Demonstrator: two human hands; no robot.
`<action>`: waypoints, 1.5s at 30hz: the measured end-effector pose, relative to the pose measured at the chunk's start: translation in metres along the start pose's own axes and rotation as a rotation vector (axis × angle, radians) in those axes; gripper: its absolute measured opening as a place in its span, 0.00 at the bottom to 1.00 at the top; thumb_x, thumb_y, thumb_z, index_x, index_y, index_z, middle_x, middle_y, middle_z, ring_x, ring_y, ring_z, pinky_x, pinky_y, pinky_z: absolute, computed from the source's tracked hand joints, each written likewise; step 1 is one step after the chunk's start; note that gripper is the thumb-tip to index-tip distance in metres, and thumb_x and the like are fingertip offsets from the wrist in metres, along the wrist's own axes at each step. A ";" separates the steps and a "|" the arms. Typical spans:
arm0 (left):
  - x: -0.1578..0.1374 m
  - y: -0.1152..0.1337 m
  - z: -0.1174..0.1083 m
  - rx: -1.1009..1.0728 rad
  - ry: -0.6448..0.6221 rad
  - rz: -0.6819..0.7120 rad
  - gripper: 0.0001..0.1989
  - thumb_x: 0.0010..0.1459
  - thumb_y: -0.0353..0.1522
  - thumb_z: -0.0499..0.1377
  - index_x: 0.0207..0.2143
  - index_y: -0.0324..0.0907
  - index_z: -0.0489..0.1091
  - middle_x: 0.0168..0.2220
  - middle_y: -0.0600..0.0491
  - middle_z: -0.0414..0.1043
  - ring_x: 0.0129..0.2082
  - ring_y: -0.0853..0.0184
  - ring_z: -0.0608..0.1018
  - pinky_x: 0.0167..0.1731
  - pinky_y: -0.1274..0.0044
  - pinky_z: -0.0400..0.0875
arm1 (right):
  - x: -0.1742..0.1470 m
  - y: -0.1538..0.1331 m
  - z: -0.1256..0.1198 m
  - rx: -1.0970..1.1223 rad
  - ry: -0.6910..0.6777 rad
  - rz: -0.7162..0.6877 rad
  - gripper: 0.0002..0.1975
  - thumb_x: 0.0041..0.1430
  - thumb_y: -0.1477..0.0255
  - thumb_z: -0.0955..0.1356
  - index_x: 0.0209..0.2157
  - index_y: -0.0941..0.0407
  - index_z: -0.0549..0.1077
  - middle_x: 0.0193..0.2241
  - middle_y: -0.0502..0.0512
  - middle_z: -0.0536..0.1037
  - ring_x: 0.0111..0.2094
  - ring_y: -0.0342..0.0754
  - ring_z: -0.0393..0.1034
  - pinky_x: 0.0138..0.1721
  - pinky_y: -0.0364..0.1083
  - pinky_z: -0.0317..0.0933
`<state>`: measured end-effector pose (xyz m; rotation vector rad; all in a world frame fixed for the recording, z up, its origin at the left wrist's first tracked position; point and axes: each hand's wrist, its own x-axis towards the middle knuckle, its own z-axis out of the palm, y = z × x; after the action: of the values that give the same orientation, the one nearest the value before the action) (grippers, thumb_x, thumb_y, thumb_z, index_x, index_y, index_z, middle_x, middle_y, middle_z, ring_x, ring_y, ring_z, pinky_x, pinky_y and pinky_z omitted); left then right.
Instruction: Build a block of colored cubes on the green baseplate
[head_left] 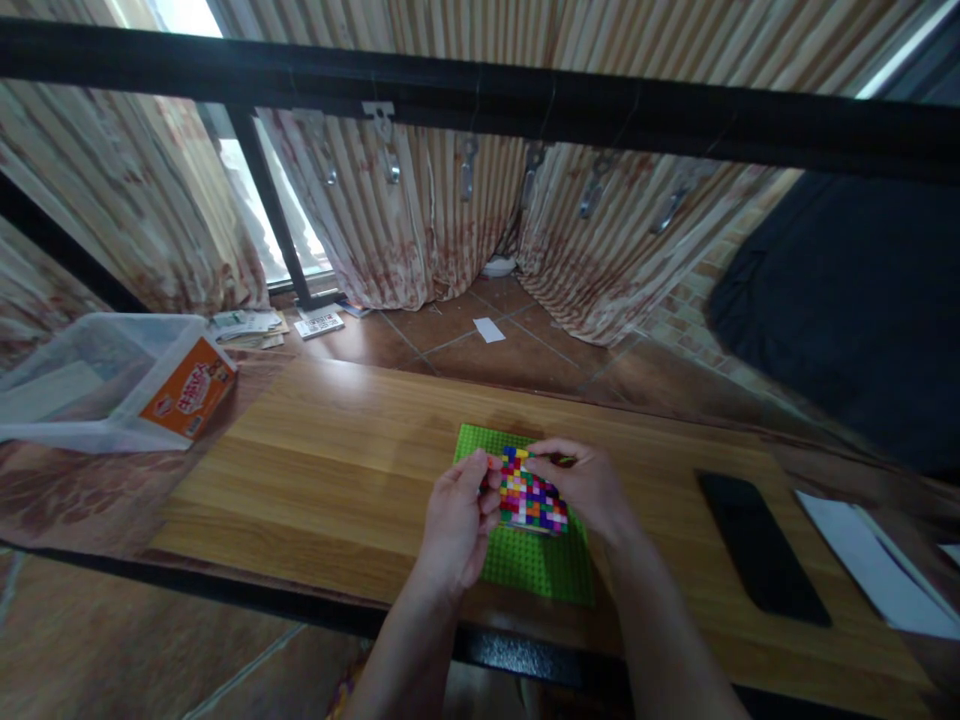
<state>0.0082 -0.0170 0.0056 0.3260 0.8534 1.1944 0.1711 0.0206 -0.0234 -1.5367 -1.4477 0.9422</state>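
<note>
1. The left hand (454, 520) is coming in from the lower edge of the view, forearm angled up and to the right, knuckles facing the camera.
2. Its fingers (487, 490) are curling narrowly against the left edge of the many-coloured block of small plastic bricks (531, 500), touching it there.
3. The right hand (589, 485) is mirroring it from the other side, wrist bent inward, forearm running down to the bottom right.
4. Its fingers are pinching close at the block's far top edge; whether a separate small brick is between them, I cannot tell.
5. The block is sitting on the bright green studded plastic baseplate (540, 570), toward its middle, pressed between both hands.
6. The baseplate is lying flat on the light wooden worktop (322, 480), near the front edge.
7. A flat black phone (761, 545) is resting on the worktop, well apart to the right of the hands.
8. A white sheet of paper (870, 565) is lying just beyond it at the right edge.
9. A clear plastic storage tub with an orange label (112, 385) is standing off the worktop's left end, well apart from the hands.
</note>
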 end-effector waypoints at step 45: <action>-0.006 -0.002 0.007 0.048 -0.103 -0.126 0.20 0.45 0.44 0.67 0.25 0.36 0.67 0.21 0.58 0.62 0.15 0.82 0.55 0.13 0.86 0.38 | -0.034 -0.046 0.009 -0.024 -0.004 -0.320 0.07 0.59 0.66 0.68 0.33 0.52 0.77 0.33 0.53 0.78 0.37 0.48 0.72 0.41 0.48 0.65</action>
<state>0.0139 -0.0216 0.0108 0.3644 0.8020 1.0332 0.1424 -0.0118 0.0153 -1.2692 -1.6520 0.7377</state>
